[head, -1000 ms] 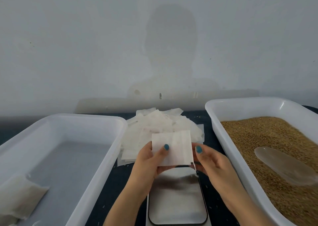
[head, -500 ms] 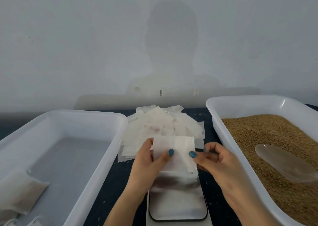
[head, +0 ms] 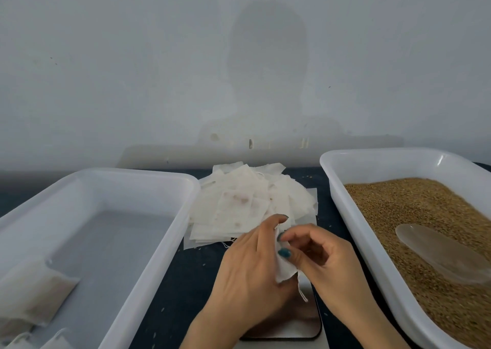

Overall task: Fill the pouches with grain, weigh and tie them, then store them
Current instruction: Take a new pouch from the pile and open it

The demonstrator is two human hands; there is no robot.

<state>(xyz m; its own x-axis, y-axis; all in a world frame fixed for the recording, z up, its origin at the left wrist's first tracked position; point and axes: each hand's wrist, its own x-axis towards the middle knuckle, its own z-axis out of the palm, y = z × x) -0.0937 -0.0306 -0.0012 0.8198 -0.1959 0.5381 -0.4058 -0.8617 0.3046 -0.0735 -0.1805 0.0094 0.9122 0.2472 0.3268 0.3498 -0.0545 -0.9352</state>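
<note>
My left hand and my right hand both hold one empty white pouch above the scale. The pouch is crumpled between the two hands, pinched by both thumbs, and its string hangs down. Behind the hands lies a pile of empty pouches on the dark table. A white tray of brown grain stands on the right, with a clear scoop lying on the grain.
A white tray stands on the left; filled pouches lie in its near left corner. A grey wall rises just behind the table. A few loose grains dot the dark tabletop.
The pouch was held flat and facing me; now it is turned edge-on and bunched between my hands, which have come closer together and lower over the scale.
</note>
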